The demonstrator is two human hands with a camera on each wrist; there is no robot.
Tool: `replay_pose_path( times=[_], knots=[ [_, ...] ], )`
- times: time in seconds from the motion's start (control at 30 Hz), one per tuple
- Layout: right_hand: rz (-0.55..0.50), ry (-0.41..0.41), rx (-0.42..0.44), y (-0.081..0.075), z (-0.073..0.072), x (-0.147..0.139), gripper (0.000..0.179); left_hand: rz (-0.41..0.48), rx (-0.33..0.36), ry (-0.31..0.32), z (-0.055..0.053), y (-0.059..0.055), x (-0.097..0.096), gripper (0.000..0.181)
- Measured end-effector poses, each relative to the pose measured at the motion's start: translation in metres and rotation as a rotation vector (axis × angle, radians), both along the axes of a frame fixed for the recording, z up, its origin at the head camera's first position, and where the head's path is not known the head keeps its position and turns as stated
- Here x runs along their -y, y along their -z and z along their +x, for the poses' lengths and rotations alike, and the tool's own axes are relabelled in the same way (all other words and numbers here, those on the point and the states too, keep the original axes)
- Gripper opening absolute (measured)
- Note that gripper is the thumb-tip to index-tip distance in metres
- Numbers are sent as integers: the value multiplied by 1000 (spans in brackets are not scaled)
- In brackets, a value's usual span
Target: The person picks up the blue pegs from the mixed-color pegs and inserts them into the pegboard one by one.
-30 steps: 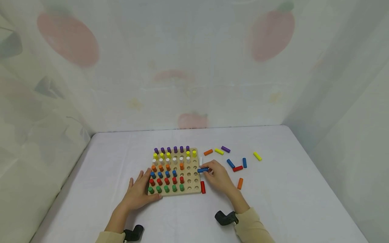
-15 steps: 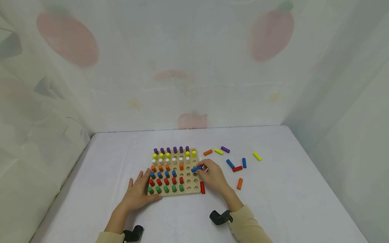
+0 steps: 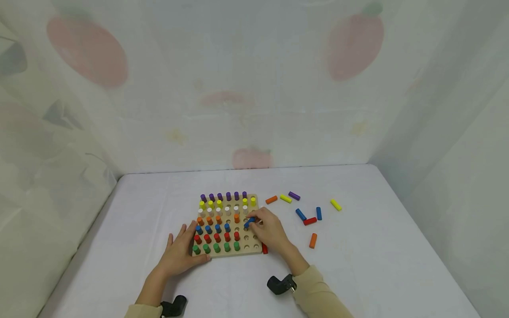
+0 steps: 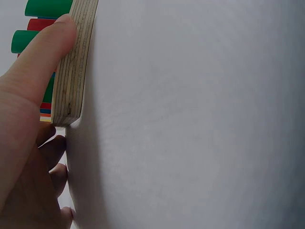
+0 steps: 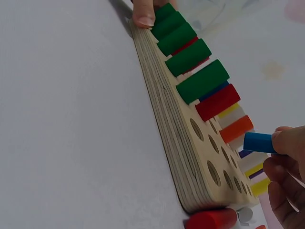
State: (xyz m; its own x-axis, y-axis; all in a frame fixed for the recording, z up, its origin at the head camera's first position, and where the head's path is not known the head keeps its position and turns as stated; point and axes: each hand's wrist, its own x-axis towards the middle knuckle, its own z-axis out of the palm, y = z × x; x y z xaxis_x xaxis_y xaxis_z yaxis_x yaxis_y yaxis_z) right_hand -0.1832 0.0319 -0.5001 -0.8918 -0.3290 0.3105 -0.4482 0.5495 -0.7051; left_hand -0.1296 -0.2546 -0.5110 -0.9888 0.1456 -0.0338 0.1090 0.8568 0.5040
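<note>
A wooden pegboard (image 3: 251, 251) lies on the white table, with rows of coloured pegs upright in its holes. My left hand (image 3: 179, 252) rests at its near left corner, fingers spread along the left side. In the left wrist view, the thumb (image 4: 52, 43) presses on the board's front edge beside the green pegs (image 4: 47, 7). My right hand (image 3: 270, 229) pinches a blue peg (image 5: 257, 142) between thumb and fingers. It holds this peg tilted above the board's right part, just right of the blue row. Parts of the holes there are hidden behind the fingers.
Right of the board lie loose pegs: orange (image 3: 271, 200), yellow (image 3: 286, 198), purple (image 3: 294, 195), blue (image 3: 300, 214), red (image 3: 310, 221) and others. One red peg (image 5: 212, 219) lies against the board's right side, with a white peg (image 5: 245, 215) near it.
My right hand has moved left with the blue peg, from the board's right edge to over its holes. The peg's tilt has changed. My left hand stays in place.
</note>
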Motion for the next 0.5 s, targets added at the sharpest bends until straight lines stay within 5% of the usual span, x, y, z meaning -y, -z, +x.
replay_pose_path(
  times=[0.5],
  knots=[
    [-34,-29,-1,-1,3,17,21,-1,-6,2,1,0,0,117]
  ],
)
